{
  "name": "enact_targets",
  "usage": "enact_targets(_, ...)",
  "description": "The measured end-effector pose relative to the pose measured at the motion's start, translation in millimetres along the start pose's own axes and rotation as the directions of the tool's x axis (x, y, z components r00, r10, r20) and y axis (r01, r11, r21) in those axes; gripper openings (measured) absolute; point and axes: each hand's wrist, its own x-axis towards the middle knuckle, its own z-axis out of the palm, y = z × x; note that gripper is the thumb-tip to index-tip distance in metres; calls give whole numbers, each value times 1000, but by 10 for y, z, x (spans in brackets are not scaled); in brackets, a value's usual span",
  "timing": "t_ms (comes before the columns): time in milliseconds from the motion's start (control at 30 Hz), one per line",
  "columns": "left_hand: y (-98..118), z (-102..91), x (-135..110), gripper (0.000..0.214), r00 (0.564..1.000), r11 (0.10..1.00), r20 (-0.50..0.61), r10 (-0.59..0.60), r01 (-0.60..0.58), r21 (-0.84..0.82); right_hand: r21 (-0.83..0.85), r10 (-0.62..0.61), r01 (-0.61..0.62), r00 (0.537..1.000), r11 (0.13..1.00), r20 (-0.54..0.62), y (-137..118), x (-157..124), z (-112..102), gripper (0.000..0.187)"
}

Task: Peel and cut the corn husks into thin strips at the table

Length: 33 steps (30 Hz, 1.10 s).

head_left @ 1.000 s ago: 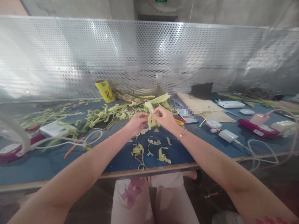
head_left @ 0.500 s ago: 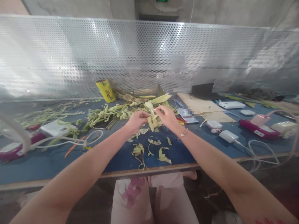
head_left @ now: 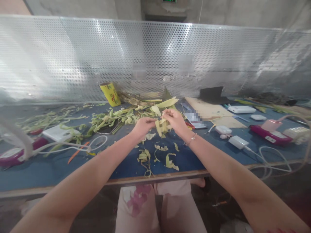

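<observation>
Pale yellow-green leaf strips (head_left: 158, 128), crossing one another, are held up between my two hands over the middle of the table. My left hand (head_left: 143, 127) pinches their left side with thumb and forefinger. From the right, my right hand (head_left: 175, 121) has its fingers closed on the upper part of the strips; its fingertips partly hide them. Behind the hands lies a heap of green leaf pieces (head_left: 109, 119), with one broad pale leaf (head_left: 168, 103) on the right. Torn leaf scraps (head_left: 171, 161) are scattered on the blue tabletop (head_left: 153, 166) below my wrists.
A yellow cardboard tube (head_left: 110, 94) leans by the perforated metal screen (head_left: 155, 51). On the right are brown card sheets (head_left: 201, 108), a white charger (head_left: 238, 142) with its cable, and a purple power strip (head_left: 270, 136). A white box (head_left: 59, 133) and cables lie left.
My right hand has shifted slightly, its fingers bent more around the strips. One strip now lies more crosswise between the hands. My left hand stays nearly in place.
</observation>
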Motion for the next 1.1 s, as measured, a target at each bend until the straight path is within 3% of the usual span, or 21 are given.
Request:
enact_targets(167, -14, -24, 1, 10, 997, 995, -15, -74, 75, 70, 14, -90, 92, 990, 996, -109, -18, -8, 25, 24)
enact_targets(300, -25, -25, 12, 11, 1000, 982, -14, -8, 11, 188, -90, -107, 94, 983, 991, -150, -98, -53, 31, 20)
enact_targets(467, -66, 84, -25, 6, 991, 987, -130, -35, 54, 148, -265, -182, 134, 969, 955, -167, -109, -93, 67, 19)
enact_targets(667, -53, 115, -88, 10, 954, 912, -234, 188, -82, 402, -346, -288, 229, 949, 910, -127, -61, -148, 166, 15)
enact_targets(833, -64, 82, -86, 11, 873, 758, -227, 432, -215, 616, -331, -349, 287, 925, 899, -147, -65, -201, 234, 15)
enact_targets(1100, -55, 45, -56, 17, 839, 656, -186, 511, -241, 716, -319, -376, 310, 910, 896, -172, -107, -229, 231, 15)
